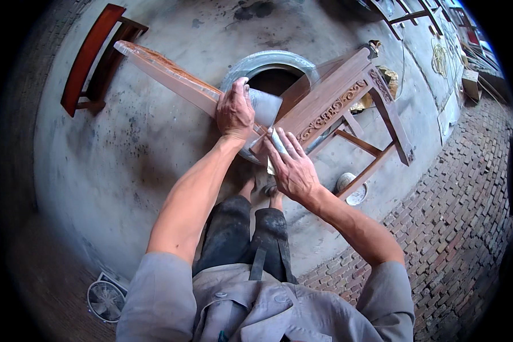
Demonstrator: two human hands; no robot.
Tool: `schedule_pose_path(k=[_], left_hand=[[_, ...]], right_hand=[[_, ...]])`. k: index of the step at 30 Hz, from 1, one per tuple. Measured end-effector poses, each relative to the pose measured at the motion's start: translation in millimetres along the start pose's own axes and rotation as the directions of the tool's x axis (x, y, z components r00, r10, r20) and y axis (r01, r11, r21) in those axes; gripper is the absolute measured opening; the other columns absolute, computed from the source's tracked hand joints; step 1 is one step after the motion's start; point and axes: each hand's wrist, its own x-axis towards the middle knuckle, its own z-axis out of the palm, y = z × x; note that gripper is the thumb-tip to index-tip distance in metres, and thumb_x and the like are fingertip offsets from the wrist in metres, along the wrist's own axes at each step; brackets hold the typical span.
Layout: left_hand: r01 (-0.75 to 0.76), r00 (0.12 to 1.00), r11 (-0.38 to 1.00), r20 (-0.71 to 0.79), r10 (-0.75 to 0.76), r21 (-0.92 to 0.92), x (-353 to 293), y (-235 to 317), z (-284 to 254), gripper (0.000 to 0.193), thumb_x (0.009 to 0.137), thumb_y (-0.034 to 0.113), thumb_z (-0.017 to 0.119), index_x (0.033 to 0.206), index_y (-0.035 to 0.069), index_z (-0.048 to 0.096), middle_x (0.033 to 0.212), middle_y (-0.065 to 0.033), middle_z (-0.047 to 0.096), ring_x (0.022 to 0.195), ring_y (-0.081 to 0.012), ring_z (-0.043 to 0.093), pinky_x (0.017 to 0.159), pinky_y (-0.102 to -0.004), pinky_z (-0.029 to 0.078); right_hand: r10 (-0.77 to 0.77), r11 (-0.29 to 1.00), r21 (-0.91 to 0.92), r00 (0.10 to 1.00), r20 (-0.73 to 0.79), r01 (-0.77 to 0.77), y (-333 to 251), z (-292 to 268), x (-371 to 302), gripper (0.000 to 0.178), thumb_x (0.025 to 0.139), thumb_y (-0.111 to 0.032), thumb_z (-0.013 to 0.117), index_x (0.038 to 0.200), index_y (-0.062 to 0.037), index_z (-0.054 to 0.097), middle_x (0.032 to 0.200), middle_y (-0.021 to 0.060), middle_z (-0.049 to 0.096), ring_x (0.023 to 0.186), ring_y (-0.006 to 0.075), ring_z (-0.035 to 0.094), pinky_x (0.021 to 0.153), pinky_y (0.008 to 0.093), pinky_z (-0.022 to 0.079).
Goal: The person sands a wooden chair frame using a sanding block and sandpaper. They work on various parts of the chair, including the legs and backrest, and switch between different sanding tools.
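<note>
Now right hand (293, 172) holds paper (279, 143) against chair (326, 115)

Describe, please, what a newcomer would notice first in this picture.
The eye would probably fall first on the brown wooden chair frame with scroll carving, at the centre and right, where the bare left hand and right hand work. Next may come the glossy red-brown wooden piece with a curved board, upper left, then the round whitish fan, lower left.
</note>
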Motion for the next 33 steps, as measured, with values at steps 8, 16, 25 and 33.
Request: schedule_pose_path(k=[8, 16, 25, 33], left_hand=[[0.027, 0.999, 0.995, -0.049, -0.022, 0.094, 1, 2, 6, 0.021, 0.106, 0.022, 0.053, 0.122, 0.010, 0.060, 0.104, -0.0140, 0.073, 0.094, -0.0350, 0.067, 0.085, -0.0451, 0.045], [-0.045, 0.999, 0.983, -0.017, 0.049, 0.177, 4, -5, -1, 0.013, 0.103, 0.018, 0.055, 0.113, 0.011, 0.061, 0.096, -0.0078, 0.074, 0.090, -0.0285, 0.070, 0.083, -0.0446, 0.045], [-0.056, 0.998, 0.990, 0.019, 0.054, 0.132, 5, 2, 6, 0.017, 0.103, 0.024, 0.056, 0.114, 0.011, 0.059, 0.091, -0.0117, 0.071, 0.091, -0.0301, 0.067, 0.084, -0.0447, 0.044], [-0.029, 0.999, 0.992, 0.048, 0.023, 0.123, 6, 6, 8, 0.016, 0.104, 0.024, 0.055, 0.112, 0.010, 0.059, 0.091, -0.0118, 0.070, 0.089, -0.0299, 0.067, 0.083, -0.0443, 0.043]], right_hand=[[-0.143, 0.990, 0.017, 0.982, 0.123, 0.142, -16, -2, 5, 0.056, 0.089, -0.015, 0.059, 0.141, 0.0045, 0.052, 0.151, 0.0245, 0.050, 0.149, 0.0371, 0.038, 0.128, 0.0482, 0.024], [0.137, 0.960, -0.231, 0.985, -0.107, -0.159, 123, -78, 61, 0.048, 0.089, -0.009, 0.057, 0.135, 0.0060, 0.055, 0.140, 0.0266, 0.058, 0.136, 0.0432, 0.050, 0.119, 0.0508, 0.037], [-0.022, 0.979, -0.200, 0.997, 0.074, 0.037, 96, -30, 28, 0.056, 0.090, -0.009, 0.056, 0.145, -0.0003, 0.049, 0.148, 0.0226, 0.054, 0.143, 0.0380, 0.046, 0.122, 0.0491, 0.035], [-0.050, 0.984, -0.175, 0.997, -0.065, 0.038, 103, -52, 37, 0.046, 0.097, -0.007, 0.051, 0.142, 0.0029, 0.052, 0.136, 0.0317, 0.059, 0.138, 0.0464, 0.049, 0.117, 0.0507, 0.041]])
